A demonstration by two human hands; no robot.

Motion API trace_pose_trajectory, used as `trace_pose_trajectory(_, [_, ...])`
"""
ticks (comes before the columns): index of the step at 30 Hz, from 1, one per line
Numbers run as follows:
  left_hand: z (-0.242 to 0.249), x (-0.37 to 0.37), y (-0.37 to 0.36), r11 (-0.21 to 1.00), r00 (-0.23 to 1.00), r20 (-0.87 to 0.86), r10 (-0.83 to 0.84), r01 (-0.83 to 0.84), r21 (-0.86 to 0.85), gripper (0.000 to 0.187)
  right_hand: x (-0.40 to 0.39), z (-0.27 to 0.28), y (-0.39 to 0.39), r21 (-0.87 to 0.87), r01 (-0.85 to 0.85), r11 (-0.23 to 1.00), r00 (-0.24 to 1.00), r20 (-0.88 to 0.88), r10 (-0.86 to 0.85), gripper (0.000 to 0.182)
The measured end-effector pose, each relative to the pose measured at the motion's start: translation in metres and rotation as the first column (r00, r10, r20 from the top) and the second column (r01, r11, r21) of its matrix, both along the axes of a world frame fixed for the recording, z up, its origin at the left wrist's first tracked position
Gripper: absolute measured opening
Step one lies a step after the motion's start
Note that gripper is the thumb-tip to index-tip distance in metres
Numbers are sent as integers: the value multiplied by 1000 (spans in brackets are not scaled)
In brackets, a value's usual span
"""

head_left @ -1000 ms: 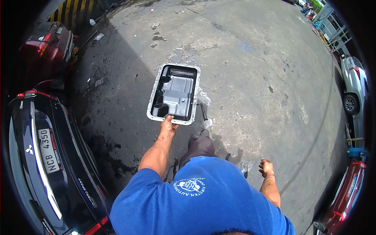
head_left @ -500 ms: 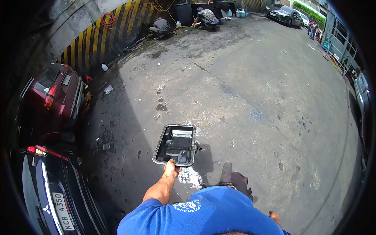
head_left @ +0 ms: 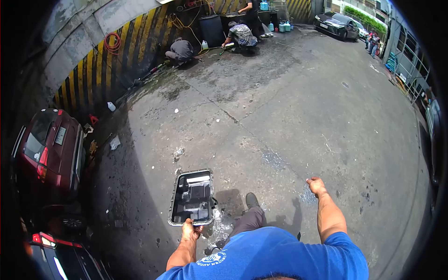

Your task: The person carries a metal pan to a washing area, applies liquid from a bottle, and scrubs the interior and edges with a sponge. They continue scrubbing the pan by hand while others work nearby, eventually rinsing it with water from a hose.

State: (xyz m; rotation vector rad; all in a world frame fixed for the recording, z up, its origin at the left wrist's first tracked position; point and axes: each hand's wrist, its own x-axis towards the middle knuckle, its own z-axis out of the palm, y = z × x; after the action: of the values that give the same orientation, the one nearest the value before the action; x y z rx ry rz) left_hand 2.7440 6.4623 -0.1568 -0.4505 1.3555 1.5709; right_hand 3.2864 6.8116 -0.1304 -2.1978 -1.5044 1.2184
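Note:
My left hand (head_left: 189,229) grips the near edge of an oil pan (head_left: 192,200), thumb over the rim and fingers underneath. The pan is dark inside, rectangular, with a pale metal flange around its open top, which faces up toward me. Dark and bright patches show on its inner floor. A short stub sticks out from its right side. My right hand (head_left: 317,185) swings out in front on the right, its fingers curled closed with nothing visible in them.
Rough, stained concrete (head_left: 289,130) spreads ahead. A maroon car (head_left: 51,149) and a black car (head_left: 70,261) stand at left. Two people crouch by a striped wall, one in grey (head_left: 181,50), one in a patterned shirt (head_left: 242,35). A dark car (head_left: 336,24) is parked far right.
My right arm has swung forward into view. The oil pan, still in my left hand, sits lower and further left. I have stepped forward, and the crouching people appear nearer.

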Motion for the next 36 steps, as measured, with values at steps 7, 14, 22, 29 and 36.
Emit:
trace_pose_trajectory(7, [47,-117,292,999,999,-7,-40,40,15,23,-77,-21,142,-434,27,901,1000,26,-17,49])
trace_pose_trajectory(14, [41,-237,578,993,1000,1,6,-6,119,26,-110,-71,306,-575,239,783,971,132,-199,45])
trace_pose_trajectory(22, [52,-369,862,990,991,77,107,-113,84,26,-335,-90,748,-437,102,894,994,74,-77,45])
trace_pose_trajectory(29, [56,-504,1058,977,981,48,187,-191,94,27,-625,18,1089,-46,-312,949,949,-64,309,68])
trace_pose_trajectory(36, [20,-689,1282,994,993,-55,106,-107,-10,27,-762,-65,1277,-242,-306,921,949,-1,315,65])
